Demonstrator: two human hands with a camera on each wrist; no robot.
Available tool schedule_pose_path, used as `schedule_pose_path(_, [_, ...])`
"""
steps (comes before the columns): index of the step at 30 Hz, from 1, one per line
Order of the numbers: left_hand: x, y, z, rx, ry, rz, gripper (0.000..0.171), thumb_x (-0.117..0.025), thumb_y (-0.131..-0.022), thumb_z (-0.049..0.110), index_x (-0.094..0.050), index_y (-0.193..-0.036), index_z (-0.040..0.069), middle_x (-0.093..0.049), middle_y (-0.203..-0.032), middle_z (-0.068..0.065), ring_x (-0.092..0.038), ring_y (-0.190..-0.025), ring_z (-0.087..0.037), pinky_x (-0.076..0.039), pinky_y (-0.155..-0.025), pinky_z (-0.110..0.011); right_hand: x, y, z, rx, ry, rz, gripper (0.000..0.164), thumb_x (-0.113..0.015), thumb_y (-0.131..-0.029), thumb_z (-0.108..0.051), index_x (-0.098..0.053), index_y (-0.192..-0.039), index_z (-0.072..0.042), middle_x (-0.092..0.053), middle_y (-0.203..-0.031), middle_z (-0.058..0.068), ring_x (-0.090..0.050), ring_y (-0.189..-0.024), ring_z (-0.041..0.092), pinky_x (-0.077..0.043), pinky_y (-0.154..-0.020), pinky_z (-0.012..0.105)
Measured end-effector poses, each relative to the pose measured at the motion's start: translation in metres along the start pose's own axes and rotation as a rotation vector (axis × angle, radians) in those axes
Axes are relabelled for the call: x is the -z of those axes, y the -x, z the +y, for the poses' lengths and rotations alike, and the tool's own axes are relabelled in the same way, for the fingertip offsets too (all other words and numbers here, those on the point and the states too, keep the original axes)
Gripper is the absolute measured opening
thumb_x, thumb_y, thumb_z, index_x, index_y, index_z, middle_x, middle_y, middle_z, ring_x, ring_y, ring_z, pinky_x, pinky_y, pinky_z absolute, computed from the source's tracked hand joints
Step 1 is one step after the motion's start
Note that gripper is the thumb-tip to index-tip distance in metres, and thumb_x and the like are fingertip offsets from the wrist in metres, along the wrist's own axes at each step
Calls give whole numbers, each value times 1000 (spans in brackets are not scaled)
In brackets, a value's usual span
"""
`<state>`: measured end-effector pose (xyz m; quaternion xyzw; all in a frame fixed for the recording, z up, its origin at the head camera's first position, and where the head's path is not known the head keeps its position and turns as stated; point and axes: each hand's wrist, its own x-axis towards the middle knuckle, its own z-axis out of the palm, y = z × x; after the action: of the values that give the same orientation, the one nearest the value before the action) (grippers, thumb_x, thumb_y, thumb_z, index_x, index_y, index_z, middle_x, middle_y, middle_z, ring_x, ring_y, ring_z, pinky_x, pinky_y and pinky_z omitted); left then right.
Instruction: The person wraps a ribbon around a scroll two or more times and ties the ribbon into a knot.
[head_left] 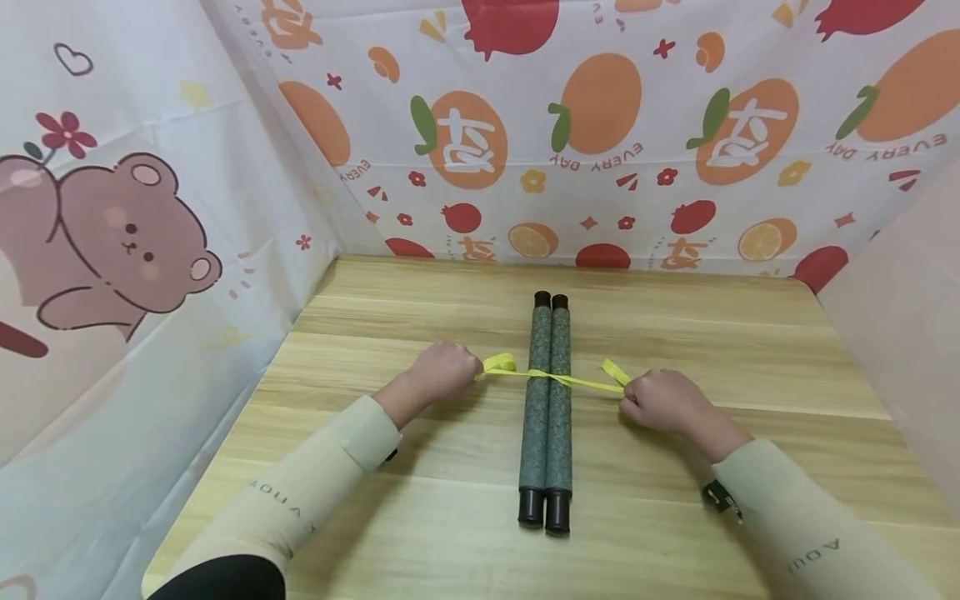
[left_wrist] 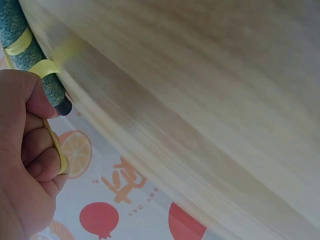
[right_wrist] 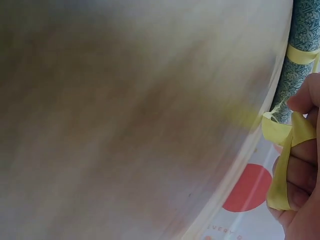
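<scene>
A scroll (head_left: 536,417) in two green patterned rolls with dark end knobs lies lengthwise on the wooden table (head_left: 435,533). Round its middle passes a yellow ribbon (head_left: 592,384), crossed on top and stretched out to both sides. My left hand (head_left: 446,371) grips one ribbon end left of the scroll; a loop stands up beside the fist. On the right, my right hand (head_left: 663,402) pinches the other end, its loose tip sticking up. In the left wrist view the ribbon (left_wrist: 56,142) runs across the curled fingers. The right wrist view shows the ribbon (right_wrist: 281,182) wrapped over the fingers.
A fruit-print cloth (head_left: 525,179) hangs behind the table's far edge. Another cloth with a bear print (head_left: 135,233) hangs along the left side. A plain pale surface (head_left: 900,275) borders the right.
</scene>
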<state>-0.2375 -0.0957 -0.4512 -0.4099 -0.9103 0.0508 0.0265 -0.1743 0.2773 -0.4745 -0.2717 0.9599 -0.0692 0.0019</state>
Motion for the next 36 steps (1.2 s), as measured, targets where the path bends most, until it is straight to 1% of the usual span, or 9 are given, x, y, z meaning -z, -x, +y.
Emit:
schedule_pose_path(7, [-1,4,0,16,-5,27,17,-65,-82,9,-63,-66,15,-54,-58,5,-42,-49,-10,-40,-45,-29,-1,1,2,-4,10,22,41,-59,-87,-23,-38,-52,-22,-28,-50,-12,-26,-48,4,-23,-46,22])
schedule_pose_path(13, [-1,4,-1,27,19,10,17,-66,-83,10,-63,-67,15,-56,-58,5,-43,-50,-11,-42,-46,-31,1,3,4,-10,10,24,40,-58,-88,-21,-38,-53,-22,-27,-51,-12,-25,-48,4,-22,-46,22])
schedule_pose_path(20, [-1,3,-3,66,56,-10,19,-67,-83,12,-60,-66,17,-55,-60,6,-44,-51,-10,-44,-47,-31,0,4,6,-6,0,36,40,-58,-88,-20,-38,-53,-22,-27,-50,-12,-24,-47,3,-21,-46,21])
schedule_pose_path(23, [-1,3,-4,66,73,-4,20,-68,-83,11,-59,-66,17,-56,-60,5,-45,-51,-10,-44,-48,-30,-1,4,8,-17,-27,40,39,-57,-88,-19,-38,-54,-22,-28,-50,-12,-24,-47,3,-21,-46,21])
schedule_pose_path(28, [-5,1,-1,87,114,6,13,-69,-84,11,-66,-71,14,-61,-64,4,-49,-54,-11,-48,-52,-32,-1,1,12,-78,-169,49,35,-57,-85,-16,-38,-56,-21,-28,-50,-13,-24,-47,3,-22,-47,21])
schedule_pose_path(31, [-5,0,1,109,177,5,14,-66,-86,11,-65,-72,14,-57,-63,5,-45,-54,-11,-43,-51,-30,-1,2,13,-98,-253,54,33,-57,-83,-14,-37,-58,-20,-27,-50,-13,-25,-48,3,-23,-47,20])
schedule_pose_path(33, [-3,1,1,128,252,3,20,-64,-88,10,-58,-69,13,-47,-59,5,-38,-53,-9,-36,-50,-27,-1,3,12,-108,-300,57,33,-58,-82,-13,-36,-58,-20,-28,-51,-13,-26,-48,3,-24,-48,20])
schedule_pose_path(34, [-2,1,1,147,316,6,23,-63,-89,11,-53,-68,14,-43,-58,5,-35,-52,-9,-32,-50,-25,-1,4,12,-118,-330,58,33,-58,-82,-13,-36,-58,-20,-28,-51,-13,-27,-48,3,-25,-48,20])
schedule_pose_path(36, [0,3,-2,190,473,22,28,-61,-89,9,-46,-67,15,-38,-59,5,-33,-52,-8,-29,-49,-23,-1,5,12,-146,-401,70,34,-58,-82,-11,-35,-58,-19,-28,-51,-12,-27,-48,3,-25,-48,20])
